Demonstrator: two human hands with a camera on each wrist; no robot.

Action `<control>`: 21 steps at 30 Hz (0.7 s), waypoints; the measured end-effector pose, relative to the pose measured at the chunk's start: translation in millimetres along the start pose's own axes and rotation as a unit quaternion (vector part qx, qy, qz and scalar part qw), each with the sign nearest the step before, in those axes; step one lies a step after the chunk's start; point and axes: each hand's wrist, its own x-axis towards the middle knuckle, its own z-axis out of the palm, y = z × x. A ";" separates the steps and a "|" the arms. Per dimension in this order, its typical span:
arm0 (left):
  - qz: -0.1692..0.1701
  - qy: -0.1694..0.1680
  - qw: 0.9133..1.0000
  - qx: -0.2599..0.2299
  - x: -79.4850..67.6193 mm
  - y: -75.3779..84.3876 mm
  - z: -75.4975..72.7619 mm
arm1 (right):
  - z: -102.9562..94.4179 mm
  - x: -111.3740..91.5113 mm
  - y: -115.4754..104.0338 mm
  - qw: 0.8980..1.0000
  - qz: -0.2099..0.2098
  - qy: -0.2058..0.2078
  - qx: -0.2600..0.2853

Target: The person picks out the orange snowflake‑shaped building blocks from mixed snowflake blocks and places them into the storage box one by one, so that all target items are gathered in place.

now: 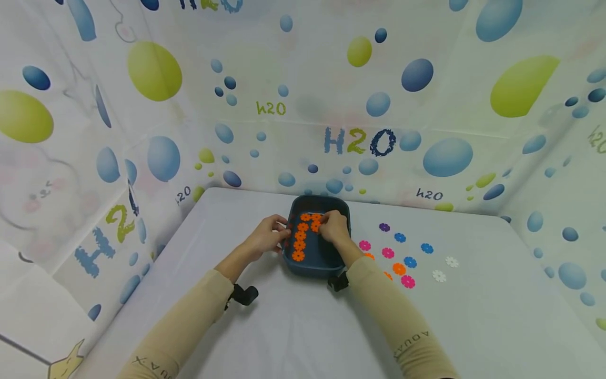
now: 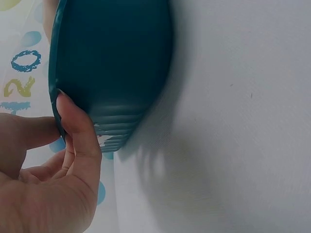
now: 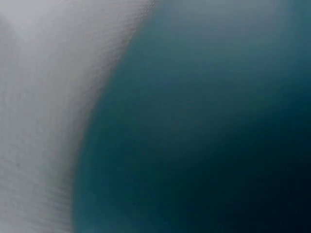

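A dark blue plastic basin (image 1: 312, 269) stands on the table, tilted toward the camera. My left hand (image 1: 266, 236) pinches its left rim, thumb on one side and fingers on the other; the left wrist view shows this hand (image 2: 58, 165) close at the basin wall (image 2: 116, 53). Inside lie several orange flower-shaped discs (image 1: 300, 235), a column on the left and a short row across the top. My right hand (image 1: 335, 227) reaches into the basin with curled fingers, pinching an orange flower-shaped disc (image 1: 315, 227) at the row's right end. Only the basin's blurred side fills the right wrist view.
Right of the basin, loose flower-shaped discs are scattered on the white table (image 1: 492, 316): pink (image 1: 407, 281), blue (image 1: 427, 248), white (image 1: 439, 276), purple (image 1: 384, 227) and orange (image 1: 399, 269). My right forearm covers part of some. A patterned curtain (image 1: 303, 121) hangs behind the table.
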 end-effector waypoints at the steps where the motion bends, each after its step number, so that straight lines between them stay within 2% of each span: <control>1: -0.001 -0.001 1.000 0.000 -0.2 0.4 0.1 | 0.1 0.2 0.3 1.000 0.001 0.001 0.000; 11: 0.001 -0.001 1.000 0.003 -0.5 0.7 0.6 | 1.1 1.1 1.8 1.000 0.008 0.008 -0.009; 16: 0.000 0.000 1.000 0.003 0.1 1.3 0.9 | -0.5 0.3 0.2 1.000 -0.008 0.013 -0.008; 21: -0.005 0.001 1.000 0.005 0.3 1.8 0.4 | -0.8 -3.1 -1.8 1.000 -0.026 0.001 -0.006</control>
